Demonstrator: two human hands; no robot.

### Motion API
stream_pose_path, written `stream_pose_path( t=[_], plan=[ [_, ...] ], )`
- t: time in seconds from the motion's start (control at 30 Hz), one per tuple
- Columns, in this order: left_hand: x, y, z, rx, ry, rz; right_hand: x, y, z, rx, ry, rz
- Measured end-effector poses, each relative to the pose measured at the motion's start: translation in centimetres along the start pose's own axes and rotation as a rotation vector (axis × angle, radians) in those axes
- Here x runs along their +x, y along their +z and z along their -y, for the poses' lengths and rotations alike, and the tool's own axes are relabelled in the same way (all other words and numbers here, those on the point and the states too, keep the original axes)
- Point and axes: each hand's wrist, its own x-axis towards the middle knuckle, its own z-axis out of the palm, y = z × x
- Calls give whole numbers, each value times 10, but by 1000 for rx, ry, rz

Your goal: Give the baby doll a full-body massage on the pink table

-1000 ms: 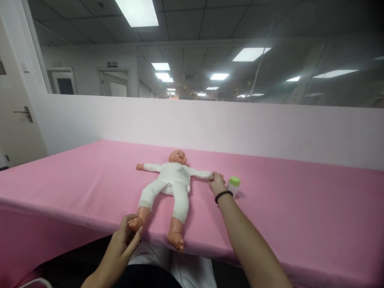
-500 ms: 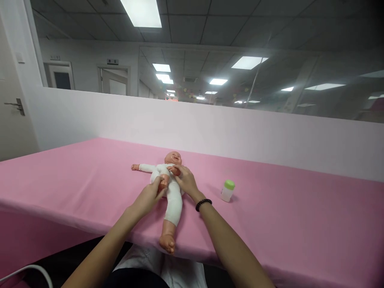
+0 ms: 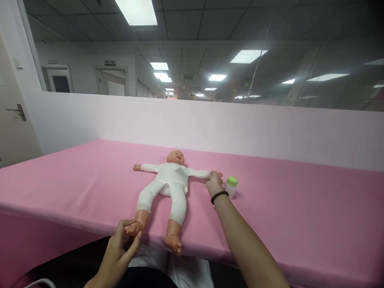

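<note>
Over on the far left, a door (image 3: 13, 120) with a metal handle, plus a white cable (image 3: 36, 282) poking in at the bottom corner. Next, left hand (image 3: 121, 248) down at the table's (image 3: 75, 188) near edge, fingers curled round one foot of the doll (image 3: 168, 184), pinching it between thumb and fingertips. Doll flat on its back on the pink cloth, white suit, arms spread out wide, legs pointing toward the near edge, other foot hanging just past it. Right hand (image 3: 214, 183) stretched out further back, closed loosely over the doll's wrist, black bead bracelet (image 3: 219, 196) on that arm. Just beside that hand, small bottle (image 3: 231, 186) with a green cap, standing upright. Can't tell if hand and bottle touch.
</note>
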Motion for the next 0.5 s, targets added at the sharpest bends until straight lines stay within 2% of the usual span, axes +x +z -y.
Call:
stream_pose_path(
  t=[0.07,0.13,0.2,0.23,0.3,0.37,0.43,0.5],
  plan=[
    [19,1,-11,1,46,-53,-9,8,14,48,-67,-6],
    [50,2,-33,3,97,-63,-26,16,31,94,-246,98],
    [87,6,-52,2,139,-58,-47,23,42,55,-468,327],
    [105,11,-59,31,158,-19,-58,25,43,-3,-574,462],
    [134,25,-64,131,195,116,-77,27,41,-162,-758,717],
    [150,39,-63,253,225,239,-89,27,34,-304,-879,886],
    [151,46,-61,325,236,280,-92,27,31,-352,-904,927],
    [140,40,-63,307,227,227,-87,27,34,-282,-829,830]
  ],
)
